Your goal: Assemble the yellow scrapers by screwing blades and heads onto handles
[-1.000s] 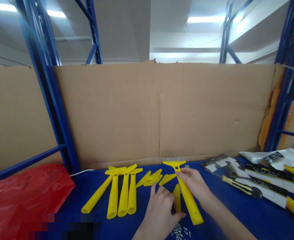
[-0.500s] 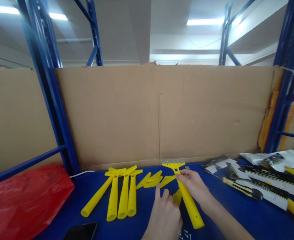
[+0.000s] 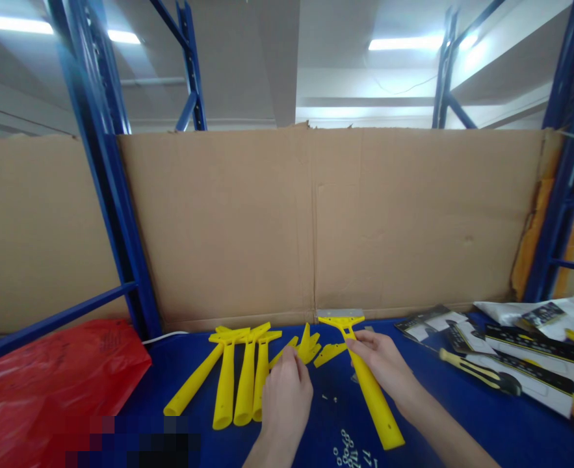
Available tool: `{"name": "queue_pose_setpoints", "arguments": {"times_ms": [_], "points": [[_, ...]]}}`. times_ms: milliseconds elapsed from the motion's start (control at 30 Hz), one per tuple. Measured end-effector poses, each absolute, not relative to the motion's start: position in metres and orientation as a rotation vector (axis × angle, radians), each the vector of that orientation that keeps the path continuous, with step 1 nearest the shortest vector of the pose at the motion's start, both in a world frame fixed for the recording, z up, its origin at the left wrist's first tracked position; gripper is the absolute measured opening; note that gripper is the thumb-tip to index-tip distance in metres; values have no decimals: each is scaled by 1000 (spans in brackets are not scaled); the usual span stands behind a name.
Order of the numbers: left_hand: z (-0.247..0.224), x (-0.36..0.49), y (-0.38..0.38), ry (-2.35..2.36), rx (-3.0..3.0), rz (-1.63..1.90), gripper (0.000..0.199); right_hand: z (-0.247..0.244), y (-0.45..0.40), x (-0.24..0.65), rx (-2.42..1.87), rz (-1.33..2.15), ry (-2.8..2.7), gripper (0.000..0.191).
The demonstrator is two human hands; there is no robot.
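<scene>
My right hand [image 3: 381, 361] is closed round the neck of a yellow scraper [image 3: 372, 390], whose grey metal blade [image 3: 340, 313] points away from me. My left hand [image 3: 287, 396] has its fingers pinched together at a small pile of flat yellow plastic plates [image 3: 312, 352]. One yellow plate [image 3: 306, 339] stands up at its fingertips and seems to be in the pinch, though the grip is partly hidden. Another loose plate [image 3: 330, 354] lies between the two hands. Left of my left hand, several yellow scraper handles [image 3: 224, 390] lie side by side.
Small nuts and screws [image 3: 346, 448] lie on the blue tabletop [image 3: 326, 422]. To the right are a screwdriver [image 3: 482, 372] and black-and-white packages [image 3: 525, 380]. A red plastic bag [image 3: 62, 370] sits left. A cardboard panel [image 3: 247, 227] closes off the back between blue posts [image 3: 116, 247].
My left hand has moved left, from beside the scraper handle to the plate pile. The plate near that handle is gone from there, and one now stands up at the pile. My right hand keeps the scraper.
</scene>
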State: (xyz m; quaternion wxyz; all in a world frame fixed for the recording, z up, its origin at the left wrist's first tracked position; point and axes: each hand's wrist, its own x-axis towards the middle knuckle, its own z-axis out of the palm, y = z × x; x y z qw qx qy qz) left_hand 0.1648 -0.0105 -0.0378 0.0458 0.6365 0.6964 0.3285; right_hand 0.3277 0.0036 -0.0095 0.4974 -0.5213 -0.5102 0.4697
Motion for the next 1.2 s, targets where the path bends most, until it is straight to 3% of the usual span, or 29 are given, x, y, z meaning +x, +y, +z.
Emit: {"name": "queue_pose_setpoints", "arguments": {"times_ms": [267,367,500,1200], "points": [[-41,149,9,1447,1030,1600,3,-17,10,331,-1297,1153,-1296,12],[-34,147,8,1293,911,1733,15,-19,9,330,-1303,1183,-1340,10],[-29,147,7,1251,940,1727,25,-19,5,326,-1275,1214,-1397,8],[-26,155,6,1199,1036,1575,15,-27,7,322,-1162,1236,-1609,9]]}}
